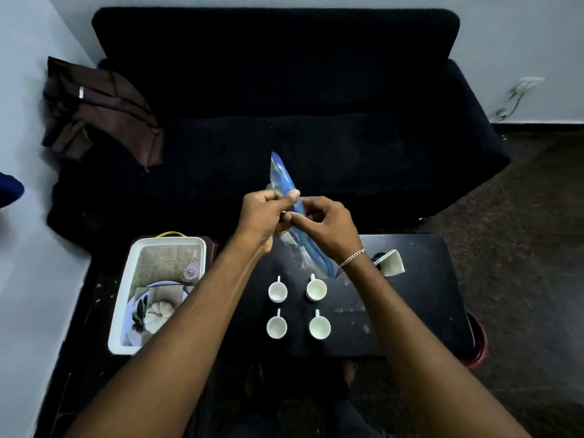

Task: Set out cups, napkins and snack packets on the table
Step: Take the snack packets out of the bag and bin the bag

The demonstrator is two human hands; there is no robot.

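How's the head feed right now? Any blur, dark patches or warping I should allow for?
Head view: dim overall, so the black sofa and table lose detail; wide-angle bending curves the walls and edges; the blue packet and both hands, left and right, look slightly soft; the four white cups read clearly.

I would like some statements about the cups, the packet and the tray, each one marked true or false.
1. Four white cups stand on the black table. True.
2. Both hands hold the blue packet. True: left hand, right hand.
3. The cups lie on their sides. False: they stand upright, open side up.
4. The white tray is right of the cups. False: it is on their left.
5. A folded napkin lies near the right wrist. True.
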